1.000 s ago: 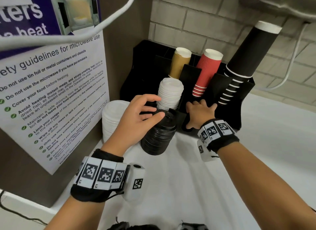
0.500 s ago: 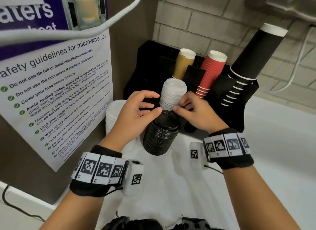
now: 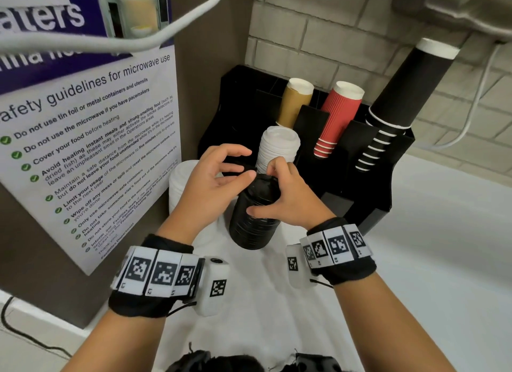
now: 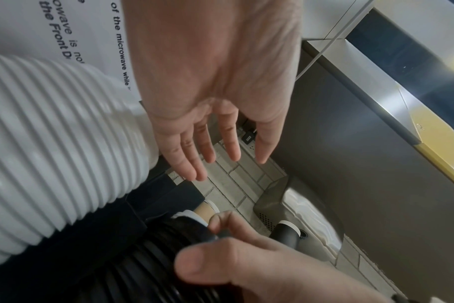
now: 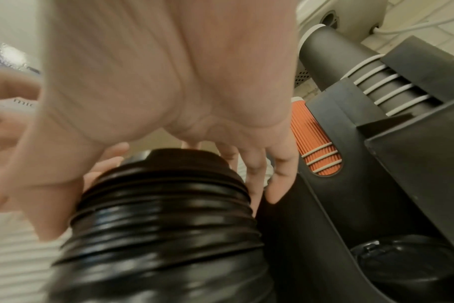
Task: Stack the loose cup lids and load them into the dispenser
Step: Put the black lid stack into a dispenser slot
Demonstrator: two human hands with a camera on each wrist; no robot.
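A tall stack of black lids (image 3: 253,222) stands on the white counter in front of the black dispenser (image 3: 374,200). My right hand (image 3: 264,189) grips the top of this stack, thumb on the near side and fingers curled over the far side. In the right wrist view the palm covers the black lid stack (image 5: 163,205). My left hand (image 3: 238,164) hovers at the stack's upper left with relaxed, spread fingers and holds nothing. The left wrist view shows those straight fingers (image 4: 184,155). A white lid stack (image 3: 279,147) sits in a dispenser slot just behind.
A second white lid stack (image 3: 180,183) stands left of the black one, against the poster wall (image 3: 97,150). Brown cups (image 3: 293,103), red cups (image 3: 338,117) and black cups (image 3: 401,94) lean out of the dispenser. A black lid (image 5: 402,266) lies in a lower right slot.
My right hand left the dispenser's front slot, moved left and closed round the top of the black lid stack. The left hand stayed beside the stack with its fingers lifted.
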